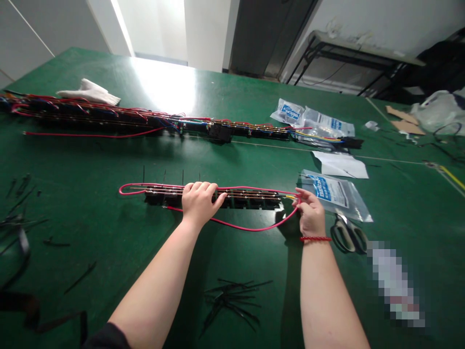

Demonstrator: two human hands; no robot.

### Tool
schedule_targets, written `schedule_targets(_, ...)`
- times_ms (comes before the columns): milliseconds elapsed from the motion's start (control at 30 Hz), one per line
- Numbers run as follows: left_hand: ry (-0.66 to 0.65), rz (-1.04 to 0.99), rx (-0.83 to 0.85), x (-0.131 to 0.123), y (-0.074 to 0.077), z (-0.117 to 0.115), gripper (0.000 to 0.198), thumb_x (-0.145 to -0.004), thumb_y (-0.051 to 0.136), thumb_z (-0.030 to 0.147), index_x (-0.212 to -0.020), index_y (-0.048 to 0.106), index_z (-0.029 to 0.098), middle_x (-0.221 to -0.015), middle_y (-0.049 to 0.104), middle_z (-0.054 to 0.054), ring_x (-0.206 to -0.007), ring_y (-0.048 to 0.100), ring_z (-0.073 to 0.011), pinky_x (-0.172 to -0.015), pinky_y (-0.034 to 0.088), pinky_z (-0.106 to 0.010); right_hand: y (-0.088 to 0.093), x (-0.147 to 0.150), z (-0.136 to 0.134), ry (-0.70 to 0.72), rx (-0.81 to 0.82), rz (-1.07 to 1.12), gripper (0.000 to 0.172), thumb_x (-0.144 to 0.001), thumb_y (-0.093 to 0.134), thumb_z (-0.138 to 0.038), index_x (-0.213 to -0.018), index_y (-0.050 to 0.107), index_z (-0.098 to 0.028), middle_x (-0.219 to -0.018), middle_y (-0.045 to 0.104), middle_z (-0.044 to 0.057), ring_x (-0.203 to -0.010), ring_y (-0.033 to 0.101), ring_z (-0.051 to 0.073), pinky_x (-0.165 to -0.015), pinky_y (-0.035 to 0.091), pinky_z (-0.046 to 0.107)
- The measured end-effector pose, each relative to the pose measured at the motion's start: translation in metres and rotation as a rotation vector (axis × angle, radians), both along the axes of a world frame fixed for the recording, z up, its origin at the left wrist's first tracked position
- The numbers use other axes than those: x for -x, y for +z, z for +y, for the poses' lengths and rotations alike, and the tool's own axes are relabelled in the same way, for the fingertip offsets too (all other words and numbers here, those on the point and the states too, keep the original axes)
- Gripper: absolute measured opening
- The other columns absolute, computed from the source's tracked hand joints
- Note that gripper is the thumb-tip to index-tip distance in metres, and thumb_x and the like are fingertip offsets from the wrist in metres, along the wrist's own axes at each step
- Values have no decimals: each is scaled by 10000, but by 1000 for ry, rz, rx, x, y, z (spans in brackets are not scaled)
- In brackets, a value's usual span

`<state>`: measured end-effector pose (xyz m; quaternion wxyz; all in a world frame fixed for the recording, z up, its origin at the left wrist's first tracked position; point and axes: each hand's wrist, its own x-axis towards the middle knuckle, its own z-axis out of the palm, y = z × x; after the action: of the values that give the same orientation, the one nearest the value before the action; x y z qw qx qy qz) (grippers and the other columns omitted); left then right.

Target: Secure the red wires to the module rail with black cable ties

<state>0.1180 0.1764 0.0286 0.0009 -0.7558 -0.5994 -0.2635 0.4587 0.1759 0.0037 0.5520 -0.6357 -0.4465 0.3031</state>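
forearms (156, 300), left hand (199, 203) on black connector strip (250, 199), right fingers (303, 198) at red wire (254, 230)

A bright red wire (232, 225) loops around the black connector strip (250, 199) on the deep green mat (232, 162): more red at the bracelet (315, 239) — blue-and-white print on the bag (327, 192) — a plain white glove (89, 92).

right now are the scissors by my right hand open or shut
Shut: the scissors lie flat on the green mat, blades closed together, finger loops side by side.

Blue-printed label on plastic bag (327, 193): print too small, nothing legible.
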Motion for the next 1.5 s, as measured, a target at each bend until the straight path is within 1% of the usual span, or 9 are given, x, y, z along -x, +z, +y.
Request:
schedule_targets(167, 0, 1, 11, 0, -1, 0, 319, -926, 514, 528, -942, 684, 260, -980, 749, -46, -941, 640, -267, -875, 363, -451, 2, 4, -1, 2, 61, -149, 314, -806, 555, -357, -1013, 719, -186, -776, 600, 10, -616, 518, 122, -592, 451, 272)
schedule_targets(267, 2, 8, 4, 0, -1, 1, 317, -925, 517, 527, -938, 684, 258, -973, 750, -46, -929, 640, -263, -873, 366, -450, 3, 13, 2, -17, 11, -429, 294, -858, 508, -389, -932, 714, -192, -902, 649, 53, -739, 585, 172, -707, 493, 336)
schedule_targets(367, 3, 12, -4, 0, -1, 0, 317, -927, 515, 528, -930, 681, 259, -967, 750, -43, -923, 639, -259, -871, 368, -448, 7, 25, 2, 45, -78, -790, 293, -896, 466, -377, -882, 693, -192, -925, 694, 84, -916, 616, 238, -865, 466, 404)
schedule_targets(467, 2, 9, -11, 0, -1, 1, 314, -927, 516, 528, -926, 680, 260, -963, 751, -42, -925, 639, -256, -869, 370, -443, 13, 36, 0, 93, -120, -1076, 292, -909, 485, -401, -933, 687, -191, -966, 724, 92, -972, 626, 265, -941, 408, 443)
schedule_targets(533, 4, 4, -16, 0, -1, 1, 308, -923, 523, 525, -928, 680, 260, -960, 751, -43, -923, 639, -255, -867, 371, -441, 16, 42, -1, 136, -154, -1158, 312, -905, 511, -431, -990, 679, -182, -992, 731, 96, -979, 634, 272, -977, 381, 458)
schedule_targets(733, 8, 0, -19, 0, -2, 1, 316, -923, 517, 529, -922, 682, 260, -949, 749, -46, -918, 638, -262, -866, 376, -445, 23, 55, 0, 336, -166, -1124, 400, -894, 556, -497, -1114, 648, -175, -1083, 714, 120, -1004, 636, 282, -932, 440, 426)
schedule_targets(933, 6, 0, -21, 1, -1, 1, 311, -923, 519, 522, -926, 688, 260, -935, 747, -54, -915, 631, -263, -879, 377, -446, 27, 69, 2, 430, -158, -1121, 525, -833, 643, -561, -1206, 620, -193, -1155, 693, 134, -1075, 622, 319, -932, 438, 458)
schedule_targets(1267, 4, -4, -8, 0, -2, 2, 318, -927, 515, 523, -924, 690, 257, -940, 744, -54, -924, 631, -265, -889, 370, -447, 26, 78, 4, 463, -178, -1128, 425, -901, 587, -523, -1166, 654, -197, -1105, 710, 117, -1024, 631, 292, -912, 458, 434)
schedule_targets(1500, -3, 12, -7, 1, -1, 1, 334, -935, 497, 534, -931, 690, 262, -952, 745, -56, -927, 632, -268, -879, 368, -451, 29, 91, 4, 506, -188, -1126, 361, -931, 534, -401, -1181, 649, -167, -1144, 709, 124, -1045, 638, 287, -949, 473, 434)
